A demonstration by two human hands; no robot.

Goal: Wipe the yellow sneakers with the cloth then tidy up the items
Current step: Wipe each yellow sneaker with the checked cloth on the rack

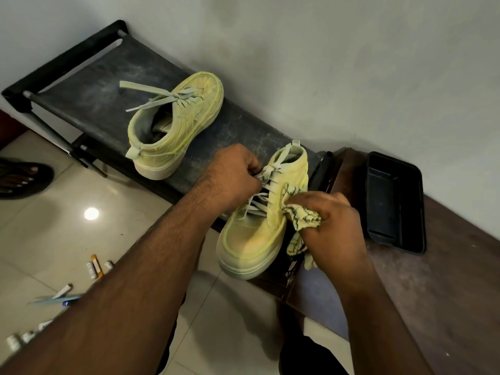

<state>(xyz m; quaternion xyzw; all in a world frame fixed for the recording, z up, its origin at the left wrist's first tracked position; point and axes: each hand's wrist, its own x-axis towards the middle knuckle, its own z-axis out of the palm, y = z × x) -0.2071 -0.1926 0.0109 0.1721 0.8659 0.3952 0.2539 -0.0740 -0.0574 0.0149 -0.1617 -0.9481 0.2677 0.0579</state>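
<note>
You have one sneaker [176, 125] far left on the rack [89, 85], the other sneaker [259, 234] nearer, and the tray [393, 201] right.

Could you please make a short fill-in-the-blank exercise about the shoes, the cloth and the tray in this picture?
1. The right hand presses the ____ against the near sneaker.
2. The left hand grips that sneaker at its ____.
3. The far sneaker rests on the black ____.
4. The black tray on the wooden surface is ____.

Missing words: cloth; laces; rack; empty
</note>
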